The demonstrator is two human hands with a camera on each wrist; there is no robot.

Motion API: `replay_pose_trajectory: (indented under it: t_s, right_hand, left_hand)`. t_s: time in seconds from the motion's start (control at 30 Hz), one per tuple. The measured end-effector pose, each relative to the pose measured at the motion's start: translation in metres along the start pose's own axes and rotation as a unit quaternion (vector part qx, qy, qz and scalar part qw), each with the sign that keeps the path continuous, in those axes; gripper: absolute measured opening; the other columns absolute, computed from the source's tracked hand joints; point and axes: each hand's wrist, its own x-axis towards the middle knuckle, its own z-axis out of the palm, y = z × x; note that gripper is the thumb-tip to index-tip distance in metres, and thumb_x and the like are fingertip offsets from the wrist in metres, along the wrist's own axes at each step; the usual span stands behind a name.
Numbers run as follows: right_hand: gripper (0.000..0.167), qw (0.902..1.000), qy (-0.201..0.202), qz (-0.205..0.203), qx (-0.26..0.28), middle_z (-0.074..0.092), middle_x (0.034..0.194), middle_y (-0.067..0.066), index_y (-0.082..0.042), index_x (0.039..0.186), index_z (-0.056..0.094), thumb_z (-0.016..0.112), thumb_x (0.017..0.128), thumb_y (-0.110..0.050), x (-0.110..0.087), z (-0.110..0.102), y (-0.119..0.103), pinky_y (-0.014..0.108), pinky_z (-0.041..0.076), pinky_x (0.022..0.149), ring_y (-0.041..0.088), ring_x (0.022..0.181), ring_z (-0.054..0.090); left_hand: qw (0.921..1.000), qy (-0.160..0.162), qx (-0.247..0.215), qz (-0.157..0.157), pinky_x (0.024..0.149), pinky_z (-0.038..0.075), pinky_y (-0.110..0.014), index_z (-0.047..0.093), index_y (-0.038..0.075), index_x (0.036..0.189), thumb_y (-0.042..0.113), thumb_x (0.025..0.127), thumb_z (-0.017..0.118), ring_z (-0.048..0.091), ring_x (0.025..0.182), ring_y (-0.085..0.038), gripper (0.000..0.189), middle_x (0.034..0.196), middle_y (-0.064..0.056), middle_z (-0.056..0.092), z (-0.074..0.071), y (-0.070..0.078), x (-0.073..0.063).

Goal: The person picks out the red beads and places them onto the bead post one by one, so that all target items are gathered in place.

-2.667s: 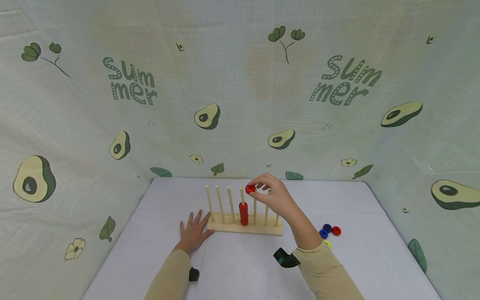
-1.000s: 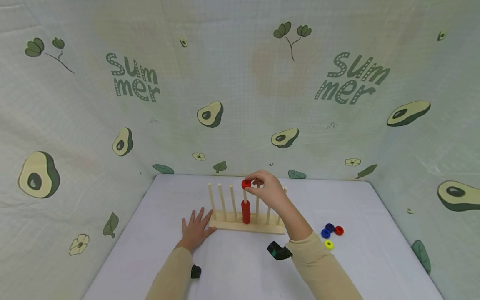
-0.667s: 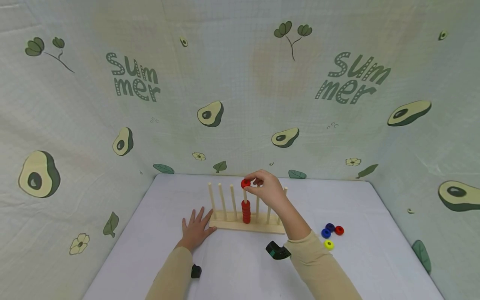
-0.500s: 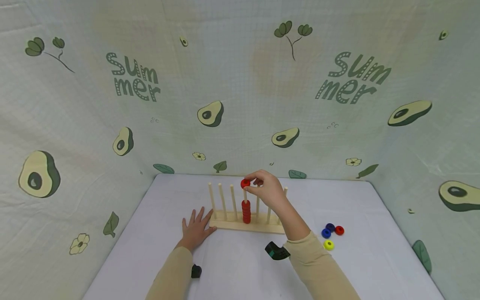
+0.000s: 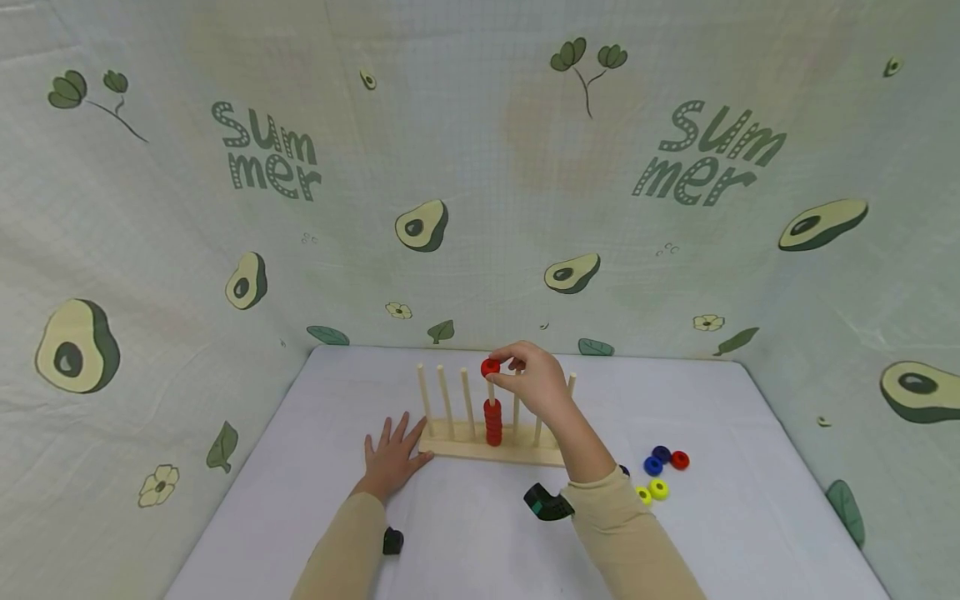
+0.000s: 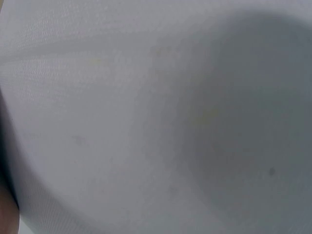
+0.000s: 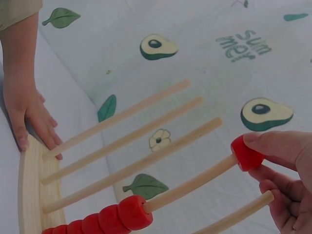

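Observation:
A wooden peg stand [image 5: 480, 452] with several upright pegs sits on the white table. Several red beads [image 5: 492, 423] are stacked low on its middle peg. My right hand [image 5: 534, 385] pinches another red bead [image 7: 247, 153] between thumb and fingers, right at the tip of that peg, as the right wrist view shows. My left hand [image 5: 392, 458] lies with fingers spread at the stand's left end, fingertips touching the base. The left wrist view shows mostly blurred white cloth.
To the right on the table lie loose beads: a red bead [image 5: 679, 460], a blue bead [image 5: 653, 466], a dark blue bead [image 5: 661, 454] and yellow beads [image 5: 658, 489]. My right forearm partly covers some. A printed cloth [image 5: 480, 167] hangs behind and at the sides.
My right hand has carried the red bead slightly left, from beside the middle peg to its tip. A second yellow bead now shows past my sleeve. My left hand stays in place.

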Motion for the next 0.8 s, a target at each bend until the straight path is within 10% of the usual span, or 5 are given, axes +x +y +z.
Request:
replay_pose_trajectory:
  t_s: [0.8]
  right_hand:
    - [0.025, 0.9968, -0.033, 0.005, -0.073, 0.066, 0.099, -0.004, -0.018, 0.104, 0.076, 0.081, 0.081, -0.021, 0.0039, 0.0006, -0.0030, 0.033, 0.046, 0.069, 0.019, 0.090, 0.056]
  left_hand:
    - [0.9999, -0.010, -0.002, -0.010, 0.104, 0.005, -0.074, 0.036, 0.021, 0.152, 0.056, 0.093, 0.055, 0.012, 0.144, -0.046, 0.071, 0.159, -0.016, 0.023, -0.0076, 0.0077, -0.0022]
